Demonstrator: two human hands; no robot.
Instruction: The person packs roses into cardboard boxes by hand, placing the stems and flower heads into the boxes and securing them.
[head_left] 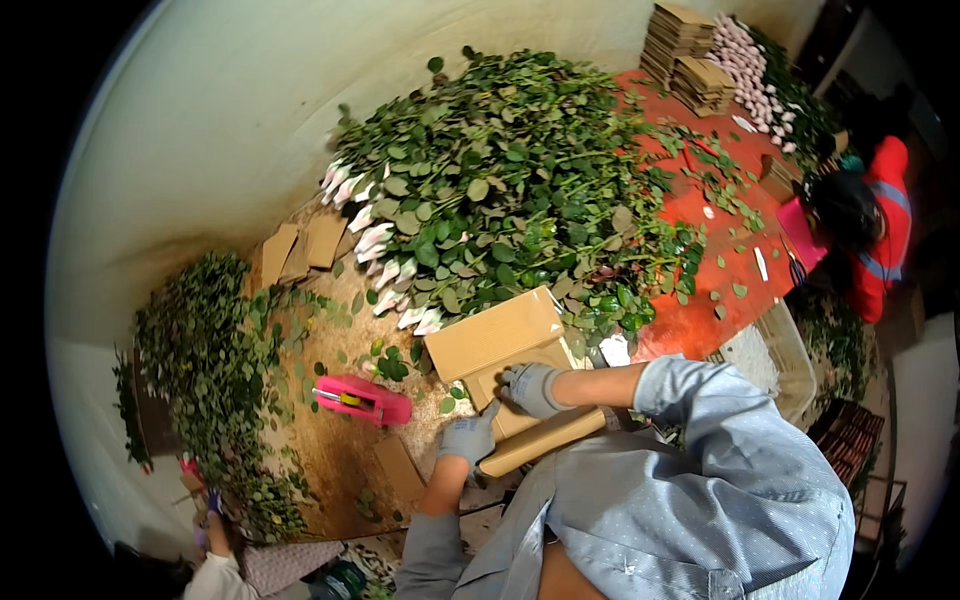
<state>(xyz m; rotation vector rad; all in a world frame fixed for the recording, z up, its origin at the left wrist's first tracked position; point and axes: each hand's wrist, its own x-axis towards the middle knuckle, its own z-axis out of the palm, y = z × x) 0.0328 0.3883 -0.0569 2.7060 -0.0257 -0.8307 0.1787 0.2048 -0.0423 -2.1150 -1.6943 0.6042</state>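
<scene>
Both my hands wear grey gloves. My right hand (533, 388) presses down on the middle of a folded brown cardboard sheet (497, 335) that lies on the table in front of me. My left hand (468, 440) grips the near edge of the same cardboard. Behind the cardboard lies a big heap of leafy rose stems (510, 190), with white and pink buds wrapped at its left end (375, 245).
A pink stapler-like tool (362, 399) lies on the table left of my hands. Loose cardboard pieces (300, 248) and a pile of stripped leaves (210, 370) lie further left. Cardboard stacks (688, 55) stand far right. One person in red (880, 230) works at the right, another at the lower left (215, 560).
</scene>
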